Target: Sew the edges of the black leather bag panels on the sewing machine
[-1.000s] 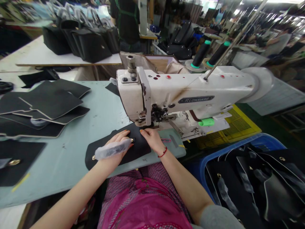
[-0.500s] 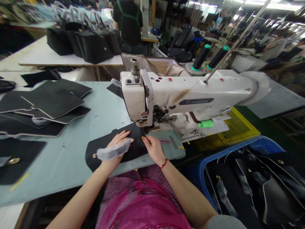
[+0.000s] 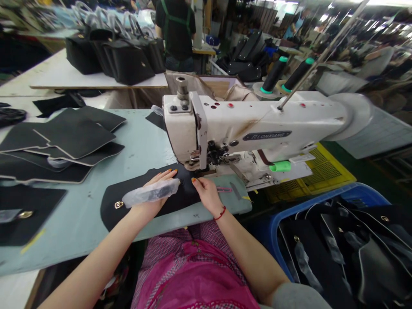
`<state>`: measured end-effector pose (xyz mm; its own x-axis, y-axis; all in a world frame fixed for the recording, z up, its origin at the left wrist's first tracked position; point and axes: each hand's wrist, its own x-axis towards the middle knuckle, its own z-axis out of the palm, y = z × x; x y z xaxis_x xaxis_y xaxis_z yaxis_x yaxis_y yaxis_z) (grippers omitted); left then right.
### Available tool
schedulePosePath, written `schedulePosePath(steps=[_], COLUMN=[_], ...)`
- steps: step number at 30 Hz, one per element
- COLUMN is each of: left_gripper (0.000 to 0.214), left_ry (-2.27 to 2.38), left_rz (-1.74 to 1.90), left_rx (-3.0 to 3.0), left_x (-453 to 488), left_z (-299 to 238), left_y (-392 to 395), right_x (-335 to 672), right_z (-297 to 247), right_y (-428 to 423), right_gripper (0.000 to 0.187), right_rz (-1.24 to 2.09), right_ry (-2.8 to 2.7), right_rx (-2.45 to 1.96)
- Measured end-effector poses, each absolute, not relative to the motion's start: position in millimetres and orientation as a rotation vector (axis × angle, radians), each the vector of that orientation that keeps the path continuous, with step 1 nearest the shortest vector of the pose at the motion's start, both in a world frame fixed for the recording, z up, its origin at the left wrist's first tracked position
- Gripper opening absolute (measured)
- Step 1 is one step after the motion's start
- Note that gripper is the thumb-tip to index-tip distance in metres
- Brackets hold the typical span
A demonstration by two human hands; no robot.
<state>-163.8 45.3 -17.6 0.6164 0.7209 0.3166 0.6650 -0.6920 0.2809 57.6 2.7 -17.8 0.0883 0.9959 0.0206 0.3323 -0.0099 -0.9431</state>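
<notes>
A black leather bag panel [image 3: 112,216] lies on the pale blue-green sewing table, its right end by the needle area of a white sewing machine [image 3: 222,120]. A plastic-wrapped handle [image 3: 149,193] arches over the panel, with gold hardware [image 3: 119,204] at its left end. My left hand [image 3: 154,199] rests flat on the panel beneath that handle, fingers stretched towards the machine. With thumb on top and fingers curled, my right hand [image 3: 207,195] pinches the panel's edge near the presser foot. The stitching point itself is hidden.
Black panels [image 3: 71,133] are stacked on the left. A blue tub [image 3: 275,223] of black panels with wrapped handles stands at right, beside a yellow crate [image 3: 334,167]. Finished black bags [image 3: 128,60] and a person [image 3: 177,30] are behind. Thread cones [image 3: 273,75] stand behind the machine.
The panel and its handle have slid left across the table, exposing more of the rounded left end. My left hand has shifted slightly towards the machine; my right hand stays nearly in place.
</notes>
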Motion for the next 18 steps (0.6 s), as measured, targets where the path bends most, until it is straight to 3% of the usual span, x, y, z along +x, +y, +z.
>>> schedulePosePath(steps=[5,8,11,18], left_gripper=[0.040,0.037,0.039,0.046], left_ry=[1.126,1.122,1.094,1.149], left_rz=[0.554,0.540,0.514,0.496], left_rx=[2.657,2.669,2.697,2.652], left_x=[-165,-168,-172,-173], left_z=[-17,-23,-31,-47], left_y=[58,63,66,73], right_x=[63,66,66,59], right_z=[-23,-36,-49,-57], right_y=[-2,-21,-36,-38], right_gripper=[0.047,0.044,0.042,0.043], right_rz=[0.940,1.106,1.272,1.289], right_ry=[-1.452,-1.409,-1.267,-1.133], right_rx=[-1.483,-1.436,-1.356,-1.366])
